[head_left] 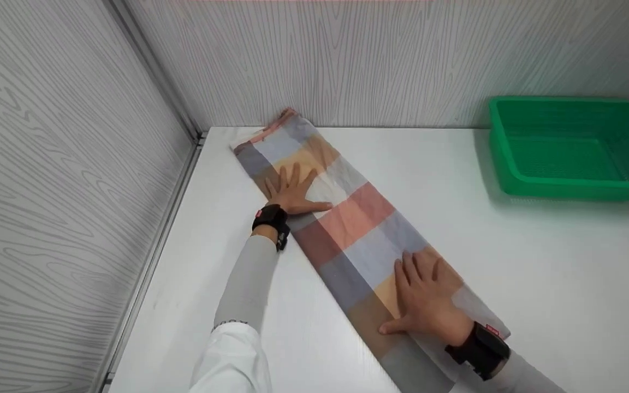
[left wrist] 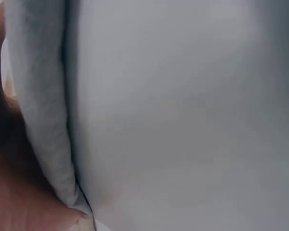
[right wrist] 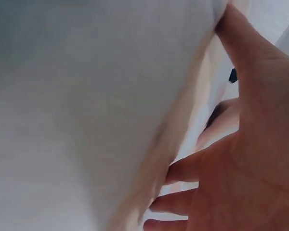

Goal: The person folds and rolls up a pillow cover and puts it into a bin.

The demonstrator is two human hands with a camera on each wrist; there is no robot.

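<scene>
Head view shows a checked cloth (head_left: 347,229), folded into a long strip slantwise on the white tabletop (head_left: 538,262), pressed flat by left hand (head_left: 291,194) and right hand (head_left: 426,297), each grip spread, clasping nothing; likely soft, light, best pinched at its ends.

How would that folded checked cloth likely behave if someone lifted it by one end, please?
The checked cloth would probably droop and unfold, since it lies limp and flat under the left hand and right hand. It looks thin, so likely light. On the smooth white table it may slide when pushed.
</scene>
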